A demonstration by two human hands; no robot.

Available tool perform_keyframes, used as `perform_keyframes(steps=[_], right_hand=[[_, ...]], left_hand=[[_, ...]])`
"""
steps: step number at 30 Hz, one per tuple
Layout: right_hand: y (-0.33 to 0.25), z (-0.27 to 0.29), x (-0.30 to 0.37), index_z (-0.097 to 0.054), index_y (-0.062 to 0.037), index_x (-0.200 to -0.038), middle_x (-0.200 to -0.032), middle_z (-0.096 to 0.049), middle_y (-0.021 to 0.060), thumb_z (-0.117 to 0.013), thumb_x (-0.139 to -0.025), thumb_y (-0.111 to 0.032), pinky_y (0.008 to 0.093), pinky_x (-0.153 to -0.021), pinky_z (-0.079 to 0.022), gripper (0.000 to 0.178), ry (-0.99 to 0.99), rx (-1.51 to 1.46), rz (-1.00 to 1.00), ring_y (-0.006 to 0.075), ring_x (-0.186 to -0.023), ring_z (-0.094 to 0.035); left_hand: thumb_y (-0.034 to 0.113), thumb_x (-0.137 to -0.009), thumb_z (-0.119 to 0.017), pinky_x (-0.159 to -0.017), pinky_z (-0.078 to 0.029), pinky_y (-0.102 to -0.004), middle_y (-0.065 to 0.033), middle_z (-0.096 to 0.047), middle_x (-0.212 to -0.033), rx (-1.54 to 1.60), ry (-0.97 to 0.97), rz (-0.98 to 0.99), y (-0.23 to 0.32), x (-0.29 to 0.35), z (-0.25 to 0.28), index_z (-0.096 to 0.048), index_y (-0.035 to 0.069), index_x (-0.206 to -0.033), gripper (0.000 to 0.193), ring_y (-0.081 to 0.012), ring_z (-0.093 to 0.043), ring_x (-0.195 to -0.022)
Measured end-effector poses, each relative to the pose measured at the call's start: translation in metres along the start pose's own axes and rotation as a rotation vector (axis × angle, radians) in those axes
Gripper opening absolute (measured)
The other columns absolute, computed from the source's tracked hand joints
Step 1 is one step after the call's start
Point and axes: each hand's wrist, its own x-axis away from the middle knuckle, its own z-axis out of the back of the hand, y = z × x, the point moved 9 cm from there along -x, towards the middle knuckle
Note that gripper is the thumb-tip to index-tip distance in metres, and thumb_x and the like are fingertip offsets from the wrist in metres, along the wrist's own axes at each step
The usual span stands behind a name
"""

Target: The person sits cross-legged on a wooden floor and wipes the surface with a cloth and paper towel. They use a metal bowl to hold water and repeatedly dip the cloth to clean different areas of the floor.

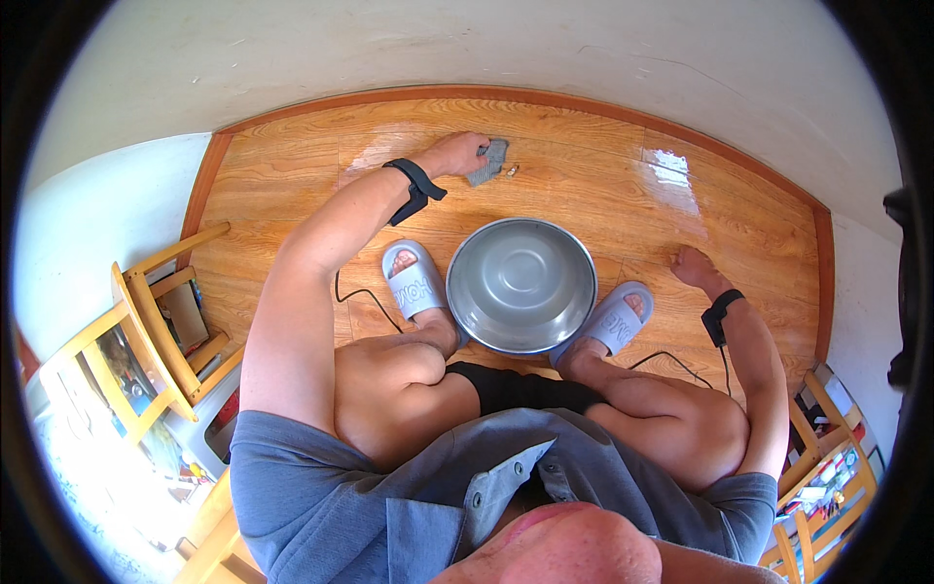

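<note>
Left hand: fingers closed over one edge of a grey, crumpled fabric cloth; the left hand [457, 154] has the cloth [489, 164] down on the orange-brown wooden floor [584, 180], right at its fingertips.
Pale crumb: just past those fingertips sits a small, pale scrap [513, 169], too tiny to make out; a sweep could, I'd think, push it along instead of catching it.
Metal basin: nearer the body from that hand, a round, silver-grey metal basin [521, 284] stands between the feet; a knee or forearm knocking its rim might tip it. Whether it holds water I can't tell.
Right hand: well off to the left hand's right, the right hand [693, 266] is curled in a loose fist low over the floor; nothing shows in it. If the gloss there is wet, it could slip.
Black cable: thin black cable [665, 352] behind this hand might snag on a foot.
Count: hands, two; cloth, one; scrap, one; basin, one; pale grey open-toed slippers [620, 317], two.
</note>
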Motion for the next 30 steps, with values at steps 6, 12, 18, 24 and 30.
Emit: perform_keyframes(steps=[6, 12, 18, 24, 30], right_hand=[[0.002, -0.001, -0.002, -0.065, -0.0008, -0.089, -0.096, -0.066, 0.0233, -0.061, -0.076, -0.023, 0.0427, -0.081, -0.051, 0.026, 0.017, 0.001, 0.006, 0.0370, -0.094, -0.064], [0.010, -0.008, -0.008, -0.066, 0.0003, -0.089, -0.093, -0.066, 0.0250, -0.061, -0.076, -0.023, 0.0449, -0.080, -0.051, 0.027, 0.020, -0.009, 0.006, 0.0389, -0.092, -0.064], [0.004, -0.014, -0.016, -0.066, 0.0020, -0.087, -0.089, -0.064, 0.0277, -0.057, -0.080, -0.024, 0.0484, -0.078, -0.050, 0.028, 0.066, 0.114, 0.166, 0.0430, -0.087, -0.063], [0.006, -0.013, -0.014, -0.064, 0.0055, -0.085, -0.090, -0.063, 0.0297, -0.055, -0.082, -0.023, 0.0505, -0.079, -0.049, 0.030, 0.090, 0.091, 0.174, 0.0443, -0.087, -0.062], [0.009, -0.009, -0.014, -0.063, 0.0058, -0.087, -0.090, -0.063, 0.0303, -0.055, -0.081, -0.023, 0.0498, -0.079, -0.050, 0.030, 0.119, -0.016, 0.152, 0.0450, -0.087, -0.061]], left_hand=[[0.017, -0.083, -0.060, -0.082, -0.050, -0.0369, -0.0175, -0.067, -0.103, 0.139, -0.036, -0.083, 0.000, -0.004, 0.001, -0.061, 0.000, -0.113, 0.034, -0.0279, -0.064, -0.094], [0.014, -0.081, -0.060, -0.074, -0.049, -0.0335, -0.0132, -0.067, -0.091, 0.415, -0.061, -0.067, -0.010, -0.006, 0.005, -0.063, 0.000, -0.105, 0.028, -0.0200, -0.062, -0.082], [0.019, -0.081, -0.063, -0.073, -0.049, -0.0318, -0.0113, -0.068, -0.091, 0.254, 0.010, -0.071, -0.015, -0.007, 0.008, -0.064, 0.000, -0.104, 0.030, -0.0168, -0.061, -0.082], [0.023, -0.080, -0.064, -0.073, -0.049, -0.0327, -0.0131, -0.068, -0.092, 0.310, -0.083, -0.064, -0.010, -0.002, -0.003, -0.064, -0.001, -0.105, 0.034, -0.0204, -0.063, -0.083], [0.023, -0.079, -0.065, -0.074, -0.049, -0.0326, -0.0124, -0.069, -0.094, 0.379, -0.053, -0.034, -0.010, 0.002, -0.004, -0.065, -0.001, -0.104, 0.034, -0.0207, -0.063, -0.084]])
